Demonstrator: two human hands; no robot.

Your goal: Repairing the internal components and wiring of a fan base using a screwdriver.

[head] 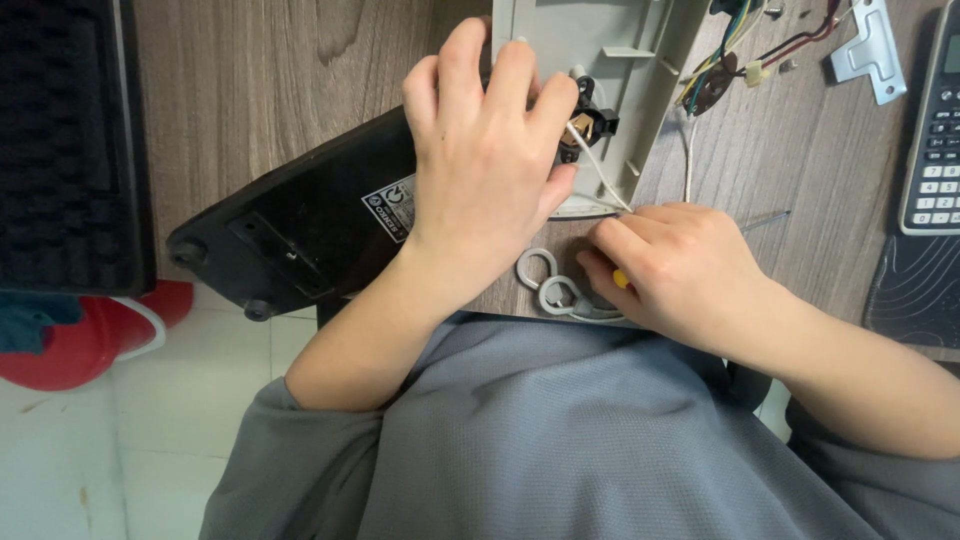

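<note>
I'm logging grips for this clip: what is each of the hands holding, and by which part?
The left hand grips a black socket part by its side. The right hand closes on something with a yellow tip; the rest is hidden.

Looks like a home or small repair workbench, w/ a wood-grain desk (pixel 250 90) as the landmark. On its far right: a calculator (pixel 935 130), loose coloured wires (pixel 730 50) and a metal bracket (pixel 872 50). At its left edge, a foam-lined tool case (pixel 65 140). Below the desk: pale tiled floor (pixel 130 440) and a red basin (pixel 90 340).
</note>
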